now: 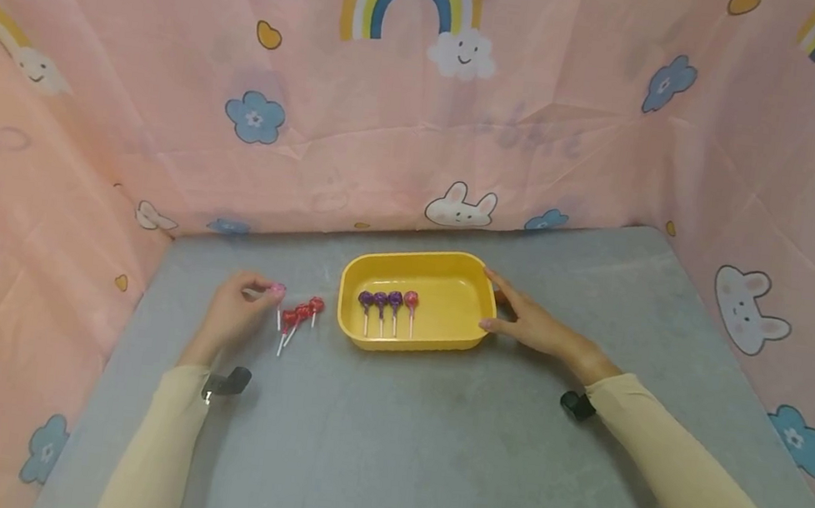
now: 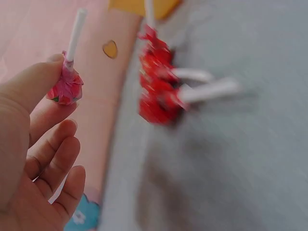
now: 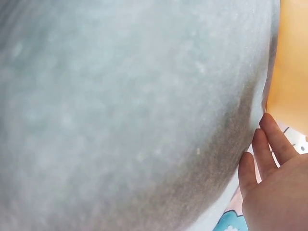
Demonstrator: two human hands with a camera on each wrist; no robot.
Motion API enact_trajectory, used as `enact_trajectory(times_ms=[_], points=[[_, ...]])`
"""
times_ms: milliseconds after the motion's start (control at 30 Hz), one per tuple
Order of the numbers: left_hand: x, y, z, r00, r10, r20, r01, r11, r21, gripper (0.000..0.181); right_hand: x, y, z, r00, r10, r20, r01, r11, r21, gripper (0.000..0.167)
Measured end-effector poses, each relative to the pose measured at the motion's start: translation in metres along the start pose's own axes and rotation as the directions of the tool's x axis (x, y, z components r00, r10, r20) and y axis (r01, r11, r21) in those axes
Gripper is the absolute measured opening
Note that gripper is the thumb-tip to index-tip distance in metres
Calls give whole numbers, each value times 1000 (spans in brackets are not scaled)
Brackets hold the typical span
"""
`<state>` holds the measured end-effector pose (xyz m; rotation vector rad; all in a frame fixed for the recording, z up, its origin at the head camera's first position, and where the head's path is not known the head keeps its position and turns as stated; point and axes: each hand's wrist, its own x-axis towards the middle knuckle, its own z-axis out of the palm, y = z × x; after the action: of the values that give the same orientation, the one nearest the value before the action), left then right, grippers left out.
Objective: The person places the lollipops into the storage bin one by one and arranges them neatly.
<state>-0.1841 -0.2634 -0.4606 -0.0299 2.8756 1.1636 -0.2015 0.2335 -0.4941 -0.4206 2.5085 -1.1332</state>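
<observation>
Between thumb and index finger, my left hand (image 1: 237,307) pinches a pink-wrapped lollipop (image 2: 66,86) by its head; in the left wrist view its white stick points up. Just right of that hand, three red lollipops (image 1: 303,311) lie close together on the table, blurred in the left wrist view. A yellow tray (image 1: 446,344) stands at the middle. In its left half lie three purple lollipops (image 1: 380,300) and a pink one (image 1: 412,298), side by side in a row. My right hand (image 1: 531,325) touches the tray's right end, thumb and fingers spread and fairly straight.
The grey table (image 1: 386,444) has a pale pink printed cloth (image 1: 297,166) hanging behind it and at both sides. Each wrist carries a small black device, one (image 1: 226,384) at the left sleeve and another (image 1: 577,405) at the right.
</observation>
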Motion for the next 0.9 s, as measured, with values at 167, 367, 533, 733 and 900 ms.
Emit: enact_trajectory(times_ms=[167,367,533,733,900], points=[[11,18,-3,996,86,-14,-86,996,14,50,1,-1,0,1000,2,1,-2,1000,-2,94],[25,42,-1,977,212,-25,-212,977,0,39,0,-3,0,1000,3,4,-3,1000,5,94],[37,63,6,962,273,-25,-274,961,-28,35,1,-1,-1,1000,7,1,-7,1000,-6,94],[49,86,20,955,295,19,-294,955,-39,32,0,-1,-1,1000,8,3,-8,1000,-18,94],[58,102,32,949,309,61,-306,951,-47,32,-1,-4,-3,1000,16,6,-16,1000,-20,95]])
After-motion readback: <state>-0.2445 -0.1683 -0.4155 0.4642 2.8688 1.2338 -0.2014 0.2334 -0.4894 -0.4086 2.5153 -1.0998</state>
